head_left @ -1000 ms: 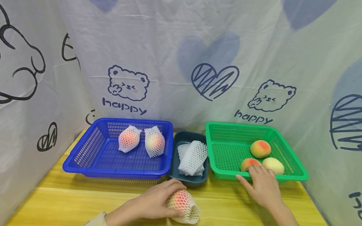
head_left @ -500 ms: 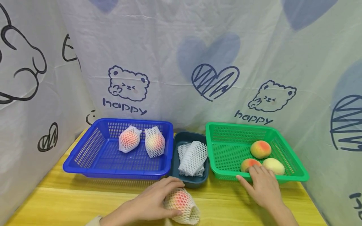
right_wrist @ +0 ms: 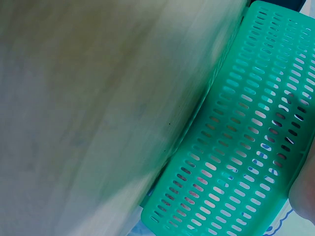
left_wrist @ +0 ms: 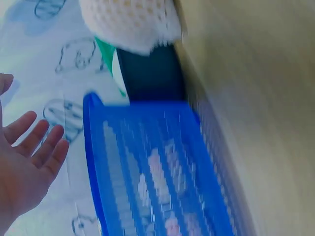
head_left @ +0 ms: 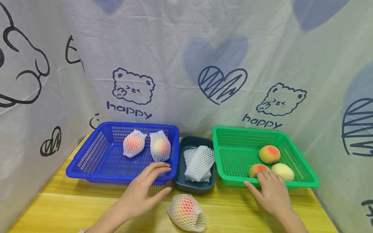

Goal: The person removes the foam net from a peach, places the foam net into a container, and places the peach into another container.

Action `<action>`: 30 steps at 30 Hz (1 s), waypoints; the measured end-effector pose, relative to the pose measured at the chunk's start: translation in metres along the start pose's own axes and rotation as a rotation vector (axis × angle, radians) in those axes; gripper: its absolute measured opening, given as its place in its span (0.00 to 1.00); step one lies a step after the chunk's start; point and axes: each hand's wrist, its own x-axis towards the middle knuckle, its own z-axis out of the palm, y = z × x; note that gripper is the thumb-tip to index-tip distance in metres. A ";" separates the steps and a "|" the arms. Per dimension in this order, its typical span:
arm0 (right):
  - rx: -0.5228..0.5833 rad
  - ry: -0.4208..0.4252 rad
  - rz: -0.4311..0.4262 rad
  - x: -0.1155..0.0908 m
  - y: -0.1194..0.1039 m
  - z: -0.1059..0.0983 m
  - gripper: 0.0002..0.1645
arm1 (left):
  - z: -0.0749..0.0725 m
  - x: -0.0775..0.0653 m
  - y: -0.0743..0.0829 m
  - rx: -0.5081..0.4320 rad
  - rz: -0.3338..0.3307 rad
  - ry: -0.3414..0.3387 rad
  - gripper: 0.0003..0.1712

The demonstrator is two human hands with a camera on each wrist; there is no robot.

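Note:
My left hand (head_left: 140, 191) hovers just left of a peach in a white foam net (head_left: 186, 212), its fingers spread and holding nothing. That netted peach lies on the wooden table in front of the dark bin and shows at the top of the left wrist view. At the green basket (head_left: 233, 131), my right hand (head_left: 271, 194) reaches over the front rim. Its fingertips rest on a bare peach (head_left: 256, 169), which they partly cover, while the thumb stays outside the rim. A pale yellow peach (head_left: 283, 172) and a red-orange peach (head_left: 269, 154) sit beside it.
Two netted peaches (head_left: 134, 144) lie in the blue basket (head_left: 116, 177) at left. Between the baskets, a dark bin (head_left: 180, 185) holds several white foam nets (head_left: 201, 162). A printed cloth (head_left: 180, 106) hangs behind. The wooden table (head_left: 230, 216) extends in front.
My left hand has let go of the netted peach and moved left and slightly up, leaving it on the table. My right hand has stayed in place.

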 end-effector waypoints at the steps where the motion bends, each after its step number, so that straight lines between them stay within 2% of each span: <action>1: 0.000 0.000 0.001 0.000 0.000 0.000 0.23 | -0.003 0.000 -0.004 0.031 -0.004 0.018 0.30; 7: 0.002 0.003 0.005 -0.001 0.000 -0.001 0.24 | -0.020 -0.007 -0.032 0.257 -0.028 0.047 0.28; 10: 0.003 0.010 0.000 -0.001 -0.001 0.000 0.23 | -0.027 -0.014 -0.045 0.354 -0.050 0.026 0.27; 14: 0.001 0.018 -0.006 0.000 0.000 0.000 0.23 | -0.034 -0.020 -0.057 0.438 -0.096 -0.034 0.24; 17: -0.001 0.019 -0.009 0.000 0.000 0.000 0.23 | -0.037 -0.022 -0.065 0.480 -0.114 -0.073 0.22; 21: 0.000 0.015 -0.008 0.001 0.000 0.001 0.23 | -0.037 -0.024 -0.072 0.522 -0.091 -0.098 0.19; 25: 0.000 0.011 -0.009 0.001 0.000 0.000 0.23 | -0.035 -0.026 -0.077 0.533 -0.069 -0.125 0.16; 30: 0.004 -0.002 -0.005 0.001 0.000 -0.001 0.23 | -0.033 -0.030 -0.080 0.536 -0.065 -0.162 0.18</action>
